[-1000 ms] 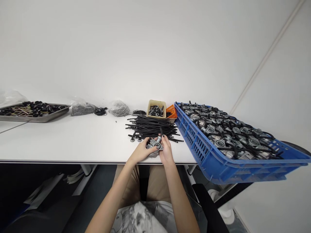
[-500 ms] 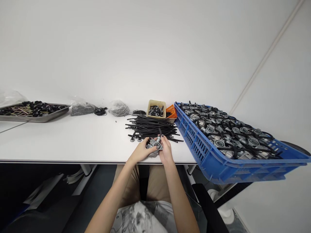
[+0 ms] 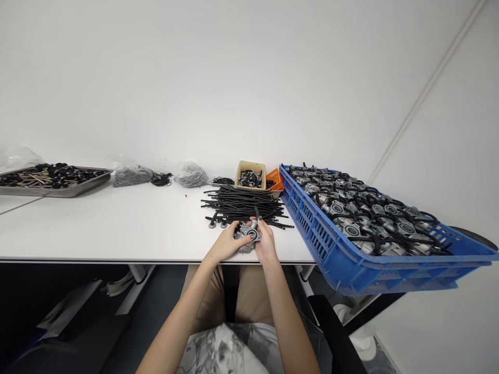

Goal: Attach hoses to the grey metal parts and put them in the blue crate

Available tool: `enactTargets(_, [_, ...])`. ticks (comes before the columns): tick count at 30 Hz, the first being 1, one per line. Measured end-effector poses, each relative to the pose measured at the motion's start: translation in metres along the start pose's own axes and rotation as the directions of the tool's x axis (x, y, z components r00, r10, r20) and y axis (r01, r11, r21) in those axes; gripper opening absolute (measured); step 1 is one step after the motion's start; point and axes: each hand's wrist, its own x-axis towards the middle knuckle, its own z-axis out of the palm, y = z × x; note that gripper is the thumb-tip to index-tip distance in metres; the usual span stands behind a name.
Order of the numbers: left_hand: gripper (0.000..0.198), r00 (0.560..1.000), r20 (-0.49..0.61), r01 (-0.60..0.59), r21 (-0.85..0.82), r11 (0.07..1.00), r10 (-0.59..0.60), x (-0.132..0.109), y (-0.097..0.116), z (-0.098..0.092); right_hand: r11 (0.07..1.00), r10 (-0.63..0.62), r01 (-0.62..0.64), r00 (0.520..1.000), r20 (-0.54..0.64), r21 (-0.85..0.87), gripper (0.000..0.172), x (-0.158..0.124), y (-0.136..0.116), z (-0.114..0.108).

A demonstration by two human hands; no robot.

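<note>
Over the table's front edge I hold a silver metal carburetor (image 3: pixel 246 244), its round bore facing up toward me. My left hand (image 3: pixel 226 244) grips its left side, with the thumb laid across the body near the bore. My right hand (image 3: pixel 265 241) is closed around its right side, fingers at the cap on top. A short black piece (image 3: pixel 257 212) sticks up from that cap. Just beyond my hands lies a pile of black rubber hoses (image 3: pixel 245 203). Two small caps with black elbows (image 3: pixel 212 222) rest left of the carburetor.
A blue crate (image 3: pixel 331 259) full of carburetors stands at right, overhanging the table edge. Behind the hoses are a cream bin (image 3: pixel 237 182) of small parts and an orange basket (image 3: pixel 277 178). Bagged parts (image 3: pixel 191 175) and a metal tray (image 3: pixel 74 190) are farther left.
Almost nothing differs. Both hands keep the carburetor in the same place, with only a slight shift of the right fingers near the cap.
</note>
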Motion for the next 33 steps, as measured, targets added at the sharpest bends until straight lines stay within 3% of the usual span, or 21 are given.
enactTargets(33, [0.047, 1.000, 0.009, -0.017, -0.022, 1.000, 0.018, -0.0011, 0.0032, -0.0007, 0.999, -0.020, 0.020, 1.000, 0.000, -0.025, 0.033, -0.0042, -0.0033, 0.0039])
